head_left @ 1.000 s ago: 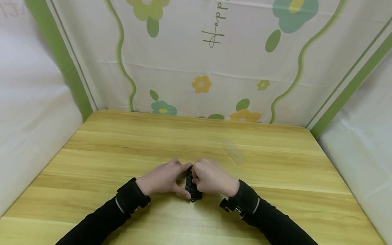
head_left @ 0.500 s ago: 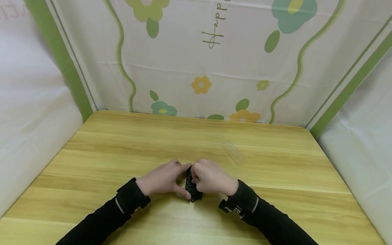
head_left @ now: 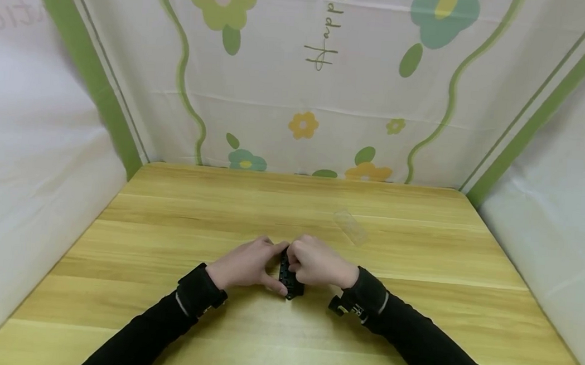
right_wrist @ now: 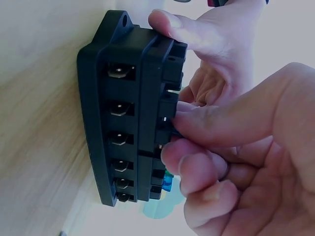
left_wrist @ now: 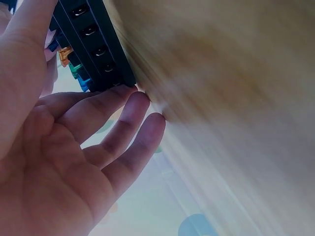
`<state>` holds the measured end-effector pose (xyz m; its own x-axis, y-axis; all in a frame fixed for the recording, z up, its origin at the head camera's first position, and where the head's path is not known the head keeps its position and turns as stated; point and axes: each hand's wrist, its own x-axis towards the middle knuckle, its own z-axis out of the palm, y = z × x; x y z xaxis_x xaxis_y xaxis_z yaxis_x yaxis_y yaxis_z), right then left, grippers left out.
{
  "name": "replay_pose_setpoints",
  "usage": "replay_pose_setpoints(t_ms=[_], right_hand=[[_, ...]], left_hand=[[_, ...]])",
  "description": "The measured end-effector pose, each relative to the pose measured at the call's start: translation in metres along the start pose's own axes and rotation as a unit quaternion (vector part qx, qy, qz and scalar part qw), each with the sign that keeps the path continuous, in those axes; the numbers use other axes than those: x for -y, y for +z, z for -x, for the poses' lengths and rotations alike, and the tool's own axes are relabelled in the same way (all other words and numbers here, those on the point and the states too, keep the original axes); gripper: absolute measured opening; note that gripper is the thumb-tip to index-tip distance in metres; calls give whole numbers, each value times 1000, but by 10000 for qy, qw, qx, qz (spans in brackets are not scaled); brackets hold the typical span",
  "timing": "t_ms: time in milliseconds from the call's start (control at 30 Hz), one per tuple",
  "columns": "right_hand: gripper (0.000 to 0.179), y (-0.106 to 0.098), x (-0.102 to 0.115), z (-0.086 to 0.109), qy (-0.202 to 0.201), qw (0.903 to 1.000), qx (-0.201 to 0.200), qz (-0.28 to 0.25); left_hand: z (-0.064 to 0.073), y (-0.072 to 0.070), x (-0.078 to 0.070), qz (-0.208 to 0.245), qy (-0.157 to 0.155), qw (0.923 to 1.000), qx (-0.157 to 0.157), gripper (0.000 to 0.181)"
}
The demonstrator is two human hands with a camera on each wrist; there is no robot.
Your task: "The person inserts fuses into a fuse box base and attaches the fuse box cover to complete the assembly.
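Note:
A black fuse box [head_left: 292, 287] with a row of metal terminals along its side lies lengthwise on the wooden table. My left hand [head_left: 247, 264] holds it by its two ends, thumb at the near end and fingers at the far end. Above the slots, my right hand [head_left: 321, 263] pinches a small blade fuse with thumb and forefinger; the fingers mostly hide it. In the left wrist view, an orange fuse [left_wrist: 64, 56], a green fuse [left_wrist: 75, 70] and a blue fuse [left_wrist: 83, 84] sit in the fuse box.
A clear plastic cover [head_left: 350, 227] lies on the wooden table [head_left: 211, 200], beyond the right hand. A white curtain [head_left: 268, 80] with printed flowers stands behind the table, and pale cloth hangs on both sides.
Both hands and the fuse box keep their places on the table. The whole head view has shifted very slightly.

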<state>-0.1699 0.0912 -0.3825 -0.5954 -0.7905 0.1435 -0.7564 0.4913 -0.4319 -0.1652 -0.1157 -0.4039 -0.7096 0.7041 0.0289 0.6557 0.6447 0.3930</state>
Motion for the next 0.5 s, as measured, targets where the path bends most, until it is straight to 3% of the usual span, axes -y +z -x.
replay_pose_setpoints(t_ms=[500], right_hand=[[43,1,-2,1,-61,9999,-77,-54]], left_hand=[[0,1,0,-37,-121,9999,85,87]])
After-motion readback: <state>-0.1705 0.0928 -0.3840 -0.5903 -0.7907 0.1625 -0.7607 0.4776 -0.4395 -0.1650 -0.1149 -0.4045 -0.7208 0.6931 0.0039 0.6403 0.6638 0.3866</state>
